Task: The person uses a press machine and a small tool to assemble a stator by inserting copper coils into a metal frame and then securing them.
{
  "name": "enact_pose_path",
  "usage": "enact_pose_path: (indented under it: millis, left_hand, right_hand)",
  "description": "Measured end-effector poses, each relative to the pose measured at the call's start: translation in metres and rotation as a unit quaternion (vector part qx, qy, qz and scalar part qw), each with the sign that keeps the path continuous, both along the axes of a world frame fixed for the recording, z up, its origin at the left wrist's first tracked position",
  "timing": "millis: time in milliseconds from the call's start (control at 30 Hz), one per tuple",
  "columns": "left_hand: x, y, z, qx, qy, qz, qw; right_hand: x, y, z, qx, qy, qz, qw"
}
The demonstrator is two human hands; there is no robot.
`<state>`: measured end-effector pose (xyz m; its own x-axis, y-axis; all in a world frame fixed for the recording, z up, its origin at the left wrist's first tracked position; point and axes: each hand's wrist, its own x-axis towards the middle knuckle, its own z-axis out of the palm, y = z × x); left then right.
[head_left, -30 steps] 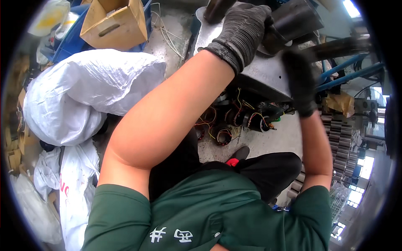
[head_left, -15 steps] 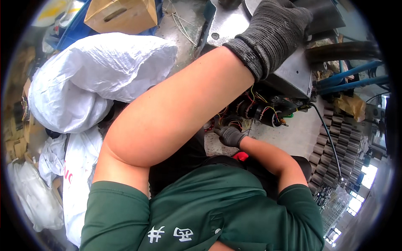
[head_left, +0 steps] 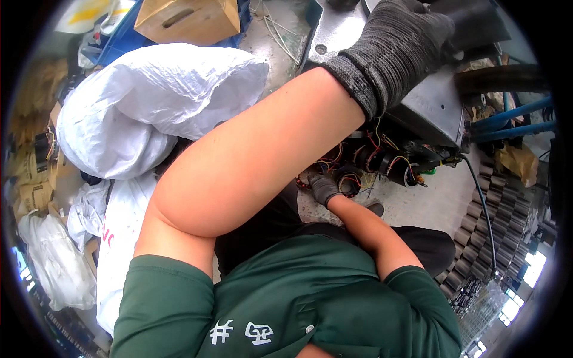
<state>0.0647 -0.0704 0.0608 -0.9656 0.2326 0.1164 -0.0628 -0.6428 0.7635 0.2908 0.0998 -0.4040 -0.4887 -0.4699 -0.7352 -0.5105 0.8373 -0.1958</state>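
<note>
My left hand (head_left: 406,51), in a dark grey knit glove, reaches far up to the right over a metal machine bed (head_left: 343,33). Its fingers curl beside a dark grey metal piece (head_left: 474,27); blur and the hand itself hide what they grip. Low in the middle, my gloved right hand (head_left: 324,188) has its fingers closed at the edge of a copper-wound motor stator (head_left: 303,181). Immediately right of that hand lies another wound stator (head_left: 348,181) with loose wires. Behind it are dark cylindrical motor parts (head_left: 397,167) with coloured leads.
A large white woven sack (head_left: 143,107) bulges at the left, in front of a cardboard box (head_left: 188,21) in a blue crate (head_left: 119,36). Rows of metal cylinders (head_left: 483,221) are stacked at the right. Blue bars (head_left: 513,119) and a black cable (head_left: 477,191) stand nearby.
My right hand has moved left, from beside one wound stator to the one farther left. My left hand stays up by the machine. The whole view has shifted slightly.
</note>
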Motion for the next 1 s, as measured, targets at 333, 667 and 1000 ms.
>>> enact_pose_path:
  millis: [333,667,1000]
  left_hand:
    - [-0.015,0.003,-0.011,-0.226,0.103,0.104,0.963]
    - [-0.002,0.014,-0.013,-0.296,0.040,0.059,0.953]
    - [0.034,0.049,-0.024,-0.244,0.052,-0.156,0.956]
  right_hand:
    - [-0.025,0.035,0.208,-0.042,-0.046,0.066,0.996]
    - [-0.092,0.113,0.401,-0.398,-0.090,-0.527,0.746]
    - [-0.107,0.143,0.435,-0.746,-0.096,-0.561,0.346]
